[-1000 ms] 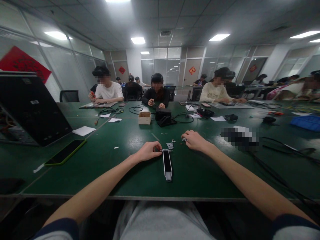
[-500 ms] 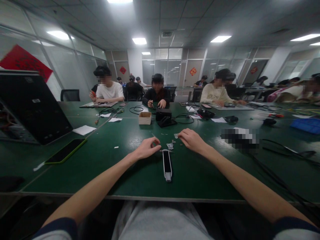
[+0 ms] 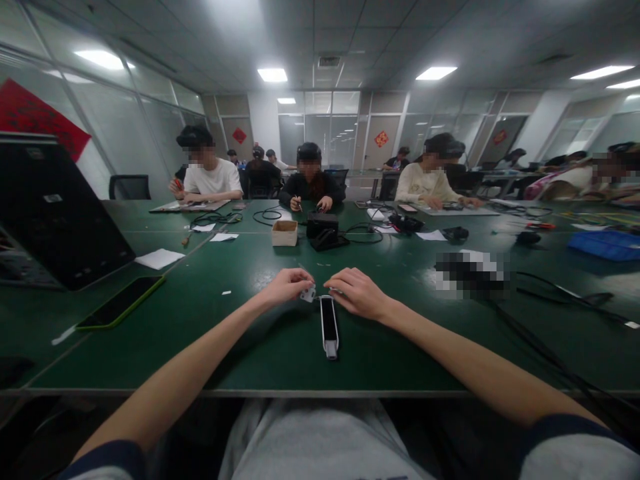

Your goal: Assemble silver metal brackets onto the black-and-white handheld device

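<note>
A small silver metal plate [image 3: 308, 293] with holes is pinched in the fingertips of my left hand [image 3: 284, 287]. My right hand [image 3: 359, 292] has its thumb and fingers drawn together just to the right, around a small pale piece that the fingers mostly cover; its kind does not show. Below and between both hands lies a long narrow device [image 3: 329, 327] with a black face, a white rim and a grey end towards me. The far end of this device is close to the fingertips, and the loose small parts around there are hidden.
An open cardboard box [image 3: 285, 234] and a black device on a stand [image 3: 323, 230] are farther back. A phone in a green case [image 3: 123, 303] and a computer tower [image 3: 60, 213] are at left. Cables [image 3: 545, 350] and a blue tray [image 3: 605, 245] lie right. Co-workers sit opposite.
My left hand has picked up the silver plate from the table. My right hand has moved left and nearer to it, carrying a small piece. The view has shifted slightly.
</note>
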Tool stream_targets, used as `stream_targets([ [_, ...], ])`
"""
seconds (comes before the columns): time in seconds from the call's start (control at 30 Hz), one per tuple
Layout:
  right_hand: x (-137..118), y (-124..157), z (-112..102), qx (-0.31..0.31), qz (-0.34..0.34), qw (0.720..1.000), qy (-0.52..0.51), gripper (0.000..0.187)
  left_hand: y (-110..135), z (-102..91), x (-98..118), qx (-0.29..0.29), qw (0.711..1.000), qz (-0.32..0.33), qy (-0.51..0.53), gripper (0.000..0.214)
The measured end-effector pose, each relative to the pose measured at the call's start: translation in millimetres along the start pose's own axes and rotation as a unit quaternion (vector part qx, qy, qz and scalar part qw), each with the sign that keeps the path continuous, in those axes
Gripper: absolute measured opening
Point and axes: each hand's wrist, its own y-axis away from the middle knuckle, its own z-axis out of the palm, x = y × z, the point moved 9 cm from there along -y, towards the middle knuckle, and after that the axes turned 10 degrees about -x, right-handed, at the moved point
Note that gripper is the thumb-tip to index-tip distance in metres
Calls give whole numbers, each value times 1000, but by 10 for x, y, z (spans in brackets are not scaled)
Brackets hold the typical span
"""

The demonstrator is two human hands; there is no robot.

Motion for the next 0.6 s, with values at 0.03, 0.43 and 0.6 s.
stream_targets([
  [0.03,51,11,-2,-7,11,1000,0,23,-3,-46,-40,5,1000,-16,-21,24],
  [0.43,166,41,240,-115,41,992,-19,18,-21,-43,-179,14,974,-62,-216,22],
  [0.6,194,45,277,-124,52,989,-55,17,3,-25,-142,16,969,-56,-240,20],
])
